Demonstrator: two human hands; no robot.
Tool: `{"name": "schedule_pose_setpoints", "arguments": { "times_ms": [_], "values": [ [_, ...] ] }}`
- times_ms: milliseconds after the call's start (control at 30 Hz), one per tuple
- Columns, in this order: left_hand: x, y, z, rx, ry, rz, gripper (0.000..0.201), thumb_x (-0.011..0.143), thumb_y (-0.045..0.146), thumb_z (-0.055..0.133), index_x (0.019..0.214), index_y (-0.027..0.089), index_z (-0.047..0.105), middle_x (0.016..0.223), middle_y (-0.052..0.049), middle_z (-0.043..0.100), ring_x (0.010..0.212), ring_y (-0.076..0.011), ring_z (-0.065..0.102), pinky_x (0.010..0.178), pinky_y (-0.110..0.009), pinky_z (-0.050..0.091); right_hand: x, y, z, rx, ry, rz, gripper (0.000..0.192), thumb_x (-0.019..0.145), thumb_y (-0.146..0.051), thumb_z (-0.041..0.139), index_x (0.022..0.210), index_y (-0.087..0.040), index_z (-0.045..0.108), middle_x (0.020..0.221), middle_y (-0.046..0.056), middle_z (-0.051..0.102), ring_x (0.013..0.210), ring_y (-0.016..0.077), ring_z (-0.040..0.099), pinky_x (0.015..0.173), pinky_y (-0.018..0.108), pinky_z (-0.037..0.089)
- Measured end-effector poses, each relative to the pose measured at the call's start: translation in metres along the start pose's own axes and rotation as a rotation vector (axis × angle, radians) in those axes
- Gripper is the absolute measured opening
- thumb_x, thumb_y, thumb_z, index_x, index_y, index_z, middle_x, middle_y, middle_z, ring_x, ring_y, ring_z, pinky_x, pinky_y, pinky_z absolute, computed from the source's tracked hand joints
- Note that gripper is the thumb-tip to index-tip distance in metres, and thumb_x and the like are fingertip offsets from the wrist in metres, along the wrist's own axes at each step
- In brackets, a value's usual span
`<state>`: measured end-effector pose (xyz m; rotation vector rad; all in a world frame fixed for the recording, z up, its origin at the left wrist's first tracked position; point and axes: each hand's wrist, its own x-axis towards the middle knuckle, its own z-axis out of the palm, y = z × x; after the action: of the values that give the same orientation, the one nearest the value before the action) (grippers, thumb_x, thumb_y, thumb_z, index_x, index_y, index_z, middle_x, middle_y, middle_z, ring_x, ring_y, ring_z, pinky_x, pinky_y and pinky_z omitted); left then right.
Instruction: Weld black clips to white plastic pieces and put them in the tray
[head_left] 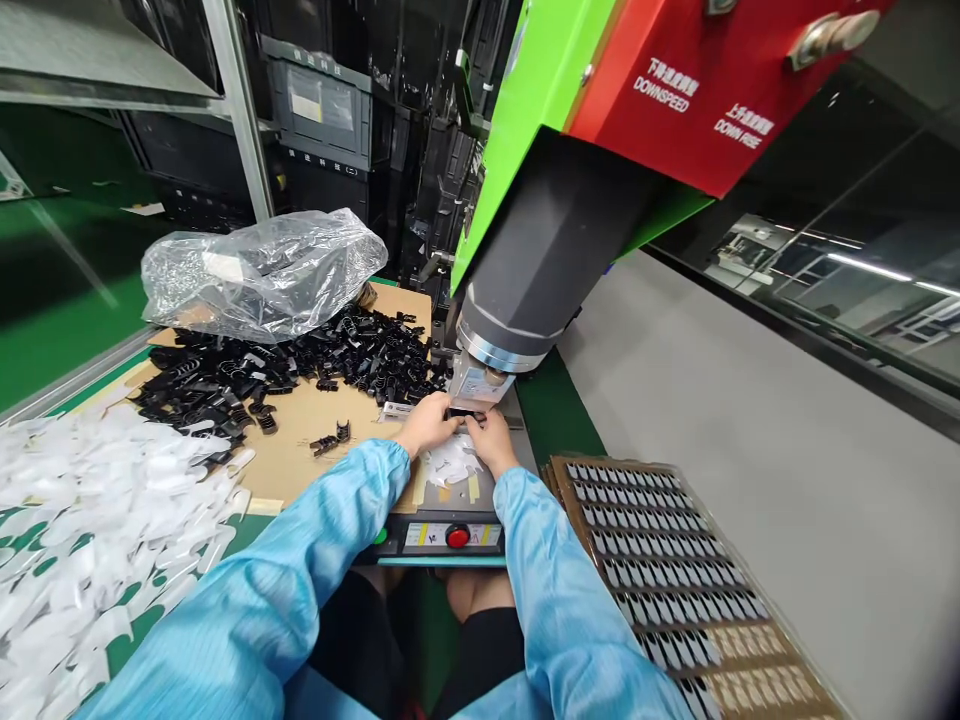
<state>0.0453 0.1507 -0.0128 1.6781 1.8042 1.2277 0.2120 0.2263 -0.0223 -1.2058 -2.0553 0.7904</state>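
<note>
While the press head (501, 345) hangs just above, the left hand (429, 424) and right hand (489, 438) meet over a small black part (463, 412) on the fixture beneath it. All fingers curl inward, seemingly pinching it; the grip is too small to confirm. Loose black parts (300, 370) lie left on cardboard (300, 450).

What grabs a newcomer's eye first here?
The green and red machine overhead, its grey cylinder head hanging right above the left hand and right hand, which meet at a small black part. Next, the heap of black plastic pieces on cardboard at left, then the tray of filled rows at right.
</note>
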Motion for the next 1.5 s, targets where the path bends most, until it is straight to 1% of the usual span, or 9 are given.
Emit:
{"name": "schedule_pose_setpoints", "arguments": {
  "times_ms": [100, 167, 267, 367, 500, 667, 967, 1200, 1500],
  "values": [
    [-0.007, 0.005, 0.002, -0.138, 0.070, -0.044, 0.021, 0.090, 0.033, 0.071, 0.100, 0.017, 0.080, 0.097, -0.009, 0.072, 0.096, -0.0244, 0.066, 0.093, -0.037, 0.054, -0.006, -0.006, -0.001, 0.172, 0.012, 0.018, 0.026, 0.085, -0.036, 0.060, 0.101, -0.018, 0.070, 0.089, 0.006, 0.074, 0.086, 0.0220, 0.069, 0.086, 0.036, 0.058],
    [-0.023, 0.012, 0.007, -0.210, 0.107, -0.117, 0.029, 0.092, 0.041, 0.070, 0.104, 0.016, 0.079, 0.087, -0.007, 0.070, 0.083, -0.0215, 0.066, 0.081, -0.034, 0.055, -0.020, -0.008, -0.003, 0.352, 0.045, 0.031, 0.031, 0.083, -0.035, 0.059, 0.106, -0.017, 0.071, 0.099, 0.008, 0.077, 0.092, 0.0224, 0.072, 0.089, 0.037, 0.059],
    [-0.062, 0.029, 0.018, -0.600, 0.107, -0.299, 0.048, 0.086, 0.049, 0.079, 0.120, 0.015, 0.074, 0.081, -0.003, 0.071, 0.068, -0.0169, 0.064, 0.067, -0.029, 0.053, -0.061, -0.010, -0.007, 0.599, 0.085, 0.080, 0.040, 0.080, -0.034, 0.063, 0.116, -0.017, 0.070, 0.116, 0.012, 0.078, 0.103, 0.0247, 0.074, 0.094, 0.041, 0.060],
    [-0.111, 0.052, 0.026, -0.924, 0.080, -0.358, 0.052, 0.079, 0.047, 0.089, 0.117, 0.016, 0.074, 0.087, -0.005, 0.076, 0.076, -0.0163, 0.070, 0.074, -0.028, 0.056, -0.115, -0.014, -0.011, 0.740, 0.082, 0.088, 0.040, 0.082, -0.031, 0.068, 0.120, -0.019, 0.068, 0.120, 0.013, 0.077, 0.109, 0.0264, 0.075, 0.096, 0.044, 0.062],
    [-0.169, 0.079, 0.030, -1.023, 0.093, -0.358, 0.044, 0.081, 0.044, 0.089, 0.114, 0.019, 0.075, 0.105, -0.007, 0.080, 0.086, -0.0162, 0.074, 0.083, -0.029, 0.060, -0.179, -0.025, -0.020, 0.773, 0.088, 0.074, 0.033, 0.088, -0.025, 0.068, 0.120, -0.022, 0.068, 0.125, 0.011, 0.076, 0.122, 0.0256, 0.071, 0.111, 0.047, 0.057],
    [-0.211, 0.088, 0.035, -1.038, 0.082, -0.459, 0.043, 0.080, 0.040, 0.091, 0.115, 0.020, 0.075, 0.099, -0.005, 0.080, 0.082, -0.0151, 0.074, 0.082, -0.029, 0.062, -0.222, -0.027, -0.029, 0.792, -0.003, 0.070, 0.032, 0.091, -0.024, 0.070, 0.123, -0.024, 0.068, 0.128, 0.009, 0.074, 0.125, 0.0243, 0.070, 0.116, 0.047, 0.055],
    [-0.230, 0.081, 0.048, -1.000, 0.117, -0.502, 0.042, 0.080, 0.040, 0.092, 0.114, 0.020, 0.077, 0.100, -0.006, 0.081, 0.083, -0.0150, 0.073, 0.086, -0.031, 0.062, -0.239, -0.017, -0.025, 0.782, -0.073, 0.110, 0.032, 0.093, -0.026, 0.071, 0.125, -0.025, 0.068, 0.132, 0.009, 0.074, 0.127, 0.0228, 0.069, 0.117, 0.045, 0.054],
    [-0.232, 0.074, 0.047, -1.025, 0.132, -0.512, 0.041, 0.079, 0.039, 0.093, 0.112, 0.020, 0.077, 0.099, -0.005, 0.080, 0.082, -0.0140, 0.073, 0.084, -0.029, 0.062, -0.240, -0.015, -0.020, 0.791, -0.087, 0.136, 0.031, 0.094, -0.032, 0.074, 0.124, -0.027, 0.068, 0.134, 0.008, 0.072, 0.130, 0.0240, 0.067, 0.120, 0.048, 0.051],
    [-0.234, 0.074, 0.041, -1.124, 0.099, -0.541, 0.037, 0.081, 0.037, 0.092, 0.106, 0.020, 0.071, 0.085, 0.001, 0.073, 0.074, -0.0112, 0.070, 0.072, -0.023, 0.058, -0.245, -0.026, -0.025, 0.806, -0.084, 0.176, 0.035, 0.096, -0.043, 0.075, 0.125, -0.026, 0.065, 0.130, 0.010, 0.073, 0.123, 0.0251, 0.070, 0.111, 0.047, 0.057]
  ]
}}
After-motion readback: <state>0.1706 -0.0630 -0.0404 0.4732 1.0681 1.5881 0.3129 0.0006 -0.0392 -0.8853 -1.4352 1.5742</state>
